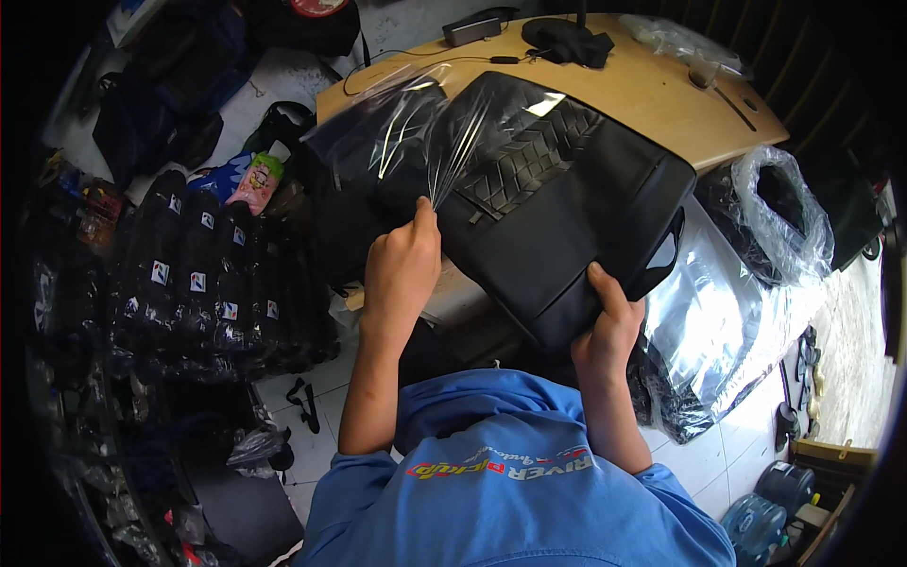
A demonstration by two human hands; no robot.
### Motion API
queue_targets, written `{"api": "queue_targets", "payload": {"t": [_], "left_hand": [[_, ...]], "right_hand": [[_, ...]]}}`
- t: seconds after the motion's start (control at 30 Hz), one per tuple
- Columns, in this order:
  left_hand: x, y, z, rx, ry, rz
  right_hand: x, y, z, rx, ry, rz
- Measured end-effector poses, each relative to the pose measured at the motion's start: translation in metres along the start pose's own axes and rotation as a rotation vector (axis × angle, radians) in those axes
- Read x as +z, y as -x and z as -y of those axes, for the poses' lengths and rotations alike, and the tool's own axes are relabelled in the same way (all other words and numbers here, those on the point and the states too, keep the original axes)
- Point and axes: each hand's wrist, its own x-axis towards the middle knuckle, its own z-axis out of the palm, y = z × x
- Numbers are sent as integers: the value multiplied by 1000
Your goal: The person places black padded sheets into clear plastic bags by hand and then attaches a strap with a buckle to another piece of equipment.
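A black backpack [557,222] with a woven-pattern panel lies tilted in front of me, partly over the wooden table. A clear plastic bag [406,123] covers its far left end and is stretched into tight folds. My left hand [406,255] pinches the edge of this plastic above the backpack's left side. My right hand [609,317] grips the backpack at its near right corner, thumb on top and the fingers mostly hidden beneath. Farther left, under the plastic, is more black material whose shape I cannot make out.
The wooden table [746,142] carries a small dark box [472,31], a cable and a plastic cup [704,71]. Plastic-wrapped bags [709,312] stand at my right. Several wrapped black items [198,274] are stacked at left. Blue water jugs [756,524] sit at lower right.
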Motion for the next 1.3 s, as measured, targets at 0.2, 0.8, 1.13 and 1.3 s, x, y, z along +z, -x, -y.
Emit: {"api": "queue_targets", "payload": {"t": [0.2,0.8,1.13,1.3], "left_hand": [[-21,-4,-4,64,39,102],[101,-254,-40,601,194,166],[131,-268,-62,396,168,-99],[130,-267,-76,364,167,-65]], "right_hand": [[-8,-18,13,23,29,34],[-33,-71,32,132,13,199],[5,-99,26,204,153,305],[19,-98,17,222,180,322]]}}
